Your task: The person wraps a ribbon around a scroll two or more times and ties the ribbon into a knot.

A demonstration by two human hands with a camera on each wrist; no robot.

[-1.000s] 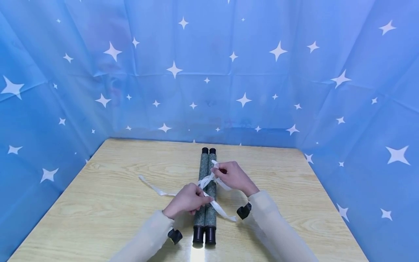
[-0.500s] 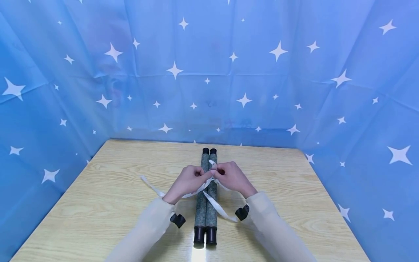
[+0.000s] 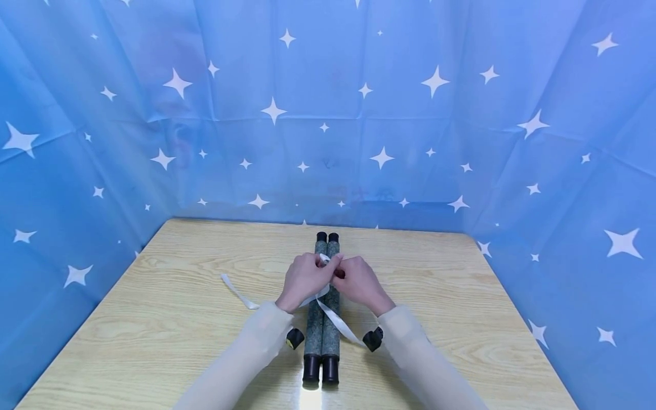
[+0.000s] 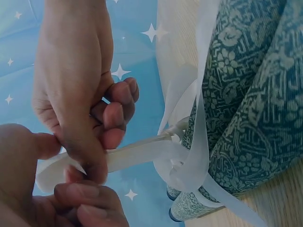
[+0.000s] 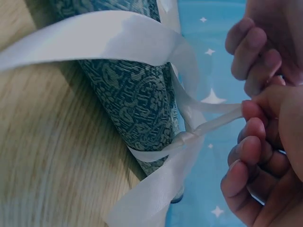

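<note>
Two scrolls (image 3: 314, 330) lie side by side, wrapped in grey-green patterned fabric with dark end knobs. A white ribbon (image 3: 339, 323) goes around them, knotted on top, with loose tails. Above the knot, my left hand (image 3: 307, 279) and right hand (image 3: 361, 282) meet. In the left wrist view, a ribbon loop (image 4: 137, 156) rises from the knot to the fingers. My right thumb and fingers pinch this loop, and my left fingers hold its far end. From the right wrist, two ribbon strands (image 5: 215, 124) run taut into the right fingertips. The hands partly hide the upper scrolls.
The scrolls lie on a light wooden table (image 3: 451, 296). One ribbon tail (image 3: 238, 291) trails left on the tabletop. A blue curtain with white stars (image 3: 328, 142) encloses the table's back and sides. Small black cameras (image 3: 373, 339) sit at both wrists.
My left hand has moved away from the ribbon's near tail, up to the right hand, and now takes hold of the ribbon there. The right hand has hardly shifted.
</note>
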